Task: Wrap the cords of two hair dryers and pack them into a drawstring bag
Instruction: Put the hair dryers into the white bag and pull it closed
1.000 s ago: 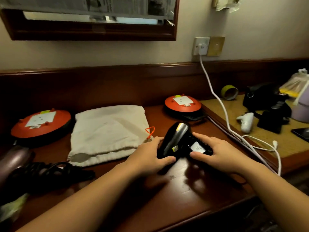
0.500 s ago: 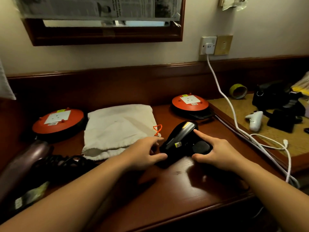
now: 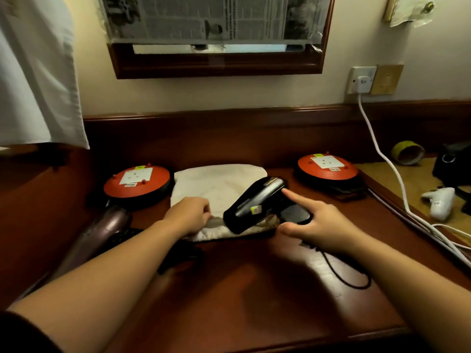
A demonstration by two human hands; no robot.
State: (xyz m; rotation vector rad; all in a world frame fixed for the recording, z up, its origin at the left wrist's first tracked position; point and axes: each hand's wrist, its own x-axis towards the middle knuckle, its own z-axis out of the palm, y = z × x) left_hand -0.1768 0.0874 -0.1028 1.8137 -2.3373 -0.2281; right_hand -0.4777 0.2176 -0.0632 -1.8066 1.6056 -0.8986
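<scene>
A black hair dryer (image 3: 257, 206) lies tilted over the near edge of the cream drawstring bag (image 3: 211, 187), nozzle toward me. My right hand (image 3: 318, 222) holds its folded handle end, index finger stretched along the body and thumb below. A loop of its black cord (image 3: 349, 278) trails on the desk under my right wrist. My left hand (image 3: 190, 215) pinches the bag's near edge, beside the dryer's nozzle. A second, purple-brown hair dryer (image 3: 102, 233) lies at the left with its black cord (image 3: 178, 253) bunched beside it.
Two red round socket reels (image 3: 136, 183) (image 3: 327, 168) flank the bag on the wooden desk (image 3: 242, 301). A white cable (image 3: 387, 164) runs from the wall socket down the right side. A tape roll (image 3: 407, 152), white controller (image 3: 439, 202) and black items sit at right. White cloth (image 3: 35, 72) hangs at left.
The black dryer has moved left onto the bag's near edge. My left hand let go of the dryer and took the bag's edge. The view shifted left.
</scene>
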